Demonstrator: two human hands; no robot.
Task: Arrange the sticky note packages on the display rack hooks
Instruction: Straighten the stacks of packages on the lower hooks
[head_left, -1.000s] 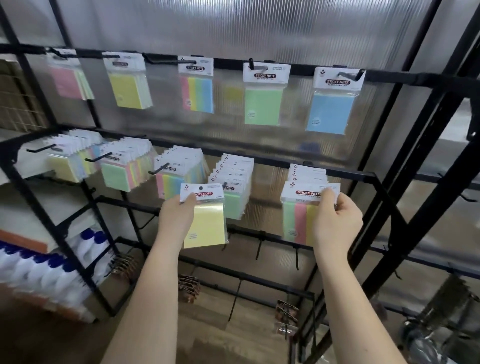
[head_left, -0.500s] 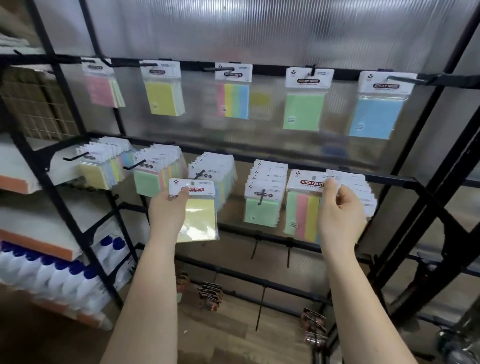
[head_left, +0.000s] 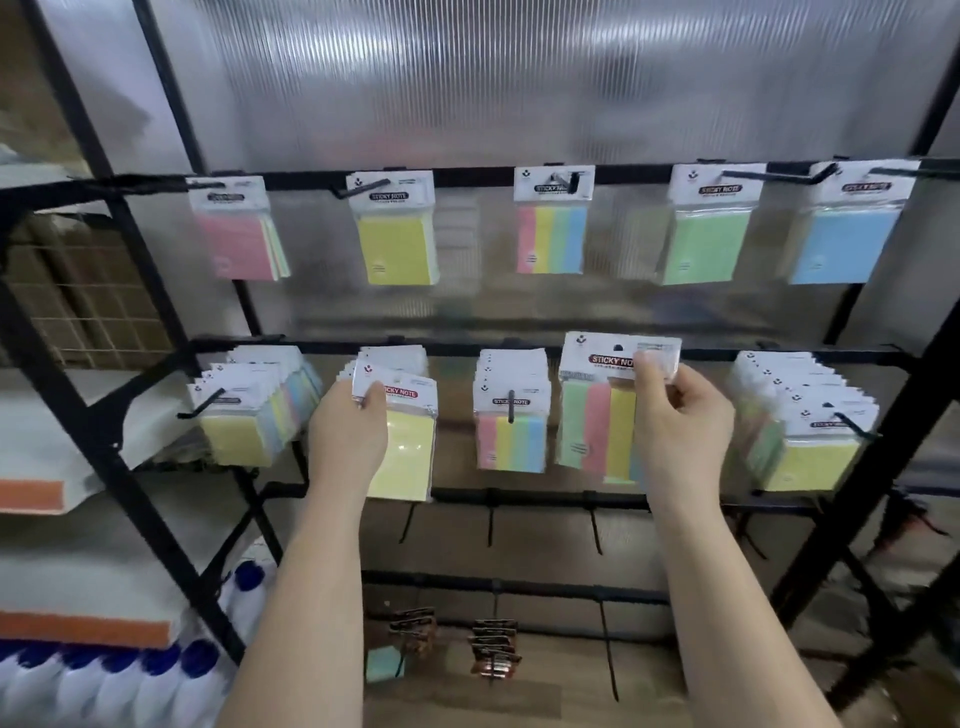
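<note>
My left hand grips the white header of a pale yellow sticky note package, held in front of a stack on the middle rail's second hook. My right hand pinches the header of a green, pink and yellow striped package just in front of the middle rail. Stacks hang on that rail: a yellow-fronted stack, a striped stack and a right stack. The top rail carries single pink, yellow, striped, green and blue packages.
The black rack frame slants down at left and right. Bare hooks hang from the lower rails, with clips below. White bottles with blue caps stand at lower left beside shelves. A ribbed translucent panel backs the rack.
The view has swung right and down over the rack. Both hands have risen towards the middle rail, each keeping its package; the striped package now sits higher, its header at rail height.
</note>
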